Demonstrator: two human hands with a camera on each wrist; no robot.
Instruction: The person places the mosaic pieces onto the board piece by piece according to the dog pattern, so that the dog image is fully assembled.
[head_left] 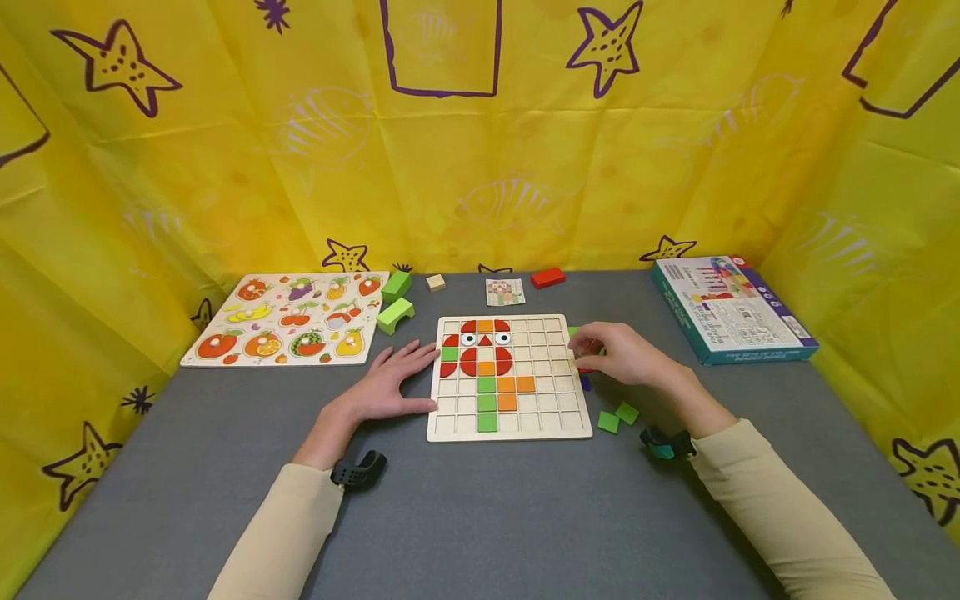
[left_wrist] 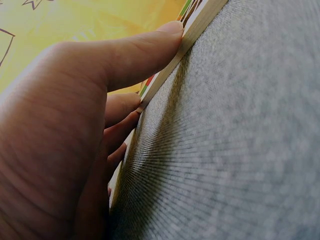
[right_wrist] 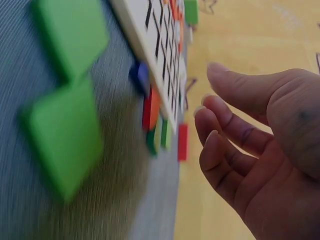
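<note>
A wooden grid board (head_left: 555,421) lies flat on the grey table, with red, orange and green tiles and two eye pieces forming a figure on its left half. My left hand (head_left: 386,387) is spread at the board's left side; in the left wrist view its thumb (left_wrist: 135,55) and fingers touch the board's edge. Off the right edge, my right hand (head_left: 626,354) hovers with bent fingers (right_wrist: 215,150) and the thumb apart, nothing between them. Below it are loose pieces, including a blue piece (right_wrist: 141,77) and red and green tiles, partly hidden by the hand in the head view.
Two green square tiles (head_left: 608,422) lie near the right wrist. Behind the board are a pattern card (head_left: 506,292), a red block (head_left: 548,277), a small wooden block (head_left: 436,282) and green blocks (head_left: 395,316). A fruit puzzle (head_left: 352,350) lies left, a box (head_left: 731,312) right.
</note>
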